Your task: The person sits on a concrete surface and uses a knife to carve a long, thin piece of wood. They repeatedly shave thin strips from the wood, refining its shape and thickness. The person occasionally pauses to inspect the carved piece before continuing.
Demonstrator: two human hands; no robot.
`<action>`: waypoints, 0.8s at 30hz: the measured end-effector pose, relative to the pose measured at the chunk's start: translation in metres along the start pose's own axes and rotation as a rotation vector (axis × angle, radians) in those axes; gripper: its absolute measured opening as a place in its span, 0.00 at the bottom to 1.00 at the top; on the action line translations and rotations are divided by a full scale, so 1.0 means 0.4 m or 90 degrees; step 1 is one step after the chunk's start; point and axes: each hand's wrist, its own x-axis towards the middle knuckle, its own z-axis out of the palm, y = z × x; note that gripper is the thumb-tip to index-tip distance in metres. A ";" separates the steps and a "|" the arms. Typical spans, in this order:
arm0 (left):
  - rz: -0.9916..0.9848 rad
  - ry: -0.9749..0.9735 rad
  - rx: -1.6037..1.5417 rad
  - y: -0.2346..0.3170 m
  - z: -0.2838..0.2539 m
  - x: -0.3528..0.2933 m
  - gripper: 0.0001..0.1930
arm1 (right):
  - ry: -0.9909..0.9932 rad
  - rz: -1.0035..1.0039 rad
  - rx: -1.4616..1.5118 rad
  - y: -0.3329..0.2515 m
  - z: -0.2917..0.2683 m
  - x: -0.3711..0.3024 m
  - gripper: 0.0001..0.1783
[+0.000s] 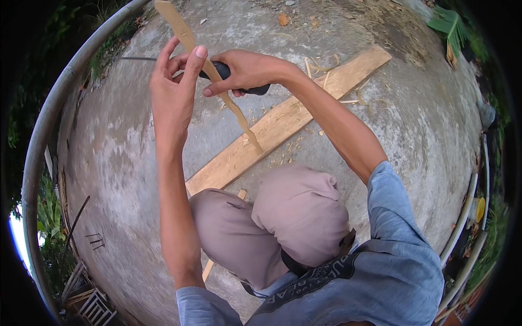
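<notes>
The wavy wooden strip (236, 112) runs from 11 to 5 o'clock, its lower end over the plank (283, 124). The left hand (175, 92), nearer its top, pinches it; the right hand (247, 68) grips a black-handled knife (258, 89) crossing it, blade toward 9.

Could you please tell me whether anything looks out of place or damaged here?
Loose shavings lie scattered on and beside the plank, which looks untidy. The strip in the left hand also looks odd: its edges are wavy rather than straight, though I cannot tell whether that is damage.
</notes>
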 end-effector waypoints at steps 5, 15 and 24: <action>0.001 0.115 -0.096 -0.049 -0.068 0.008 0.19 | 0.009 0.039 -0.021 0.027 0.030 0.012 0.35; -0.078 0.224 -0.291 -0.156 -0.089 -0.029 0.17 | 0.415 0.353 0.338 0.381 0.194 -0.261 0.31; -0.228 0.062 -0.233 -0.186 -0.029 -0.068 0.18 | 0.432 0.388 0.353 0.427 0.350 -0.268 0.38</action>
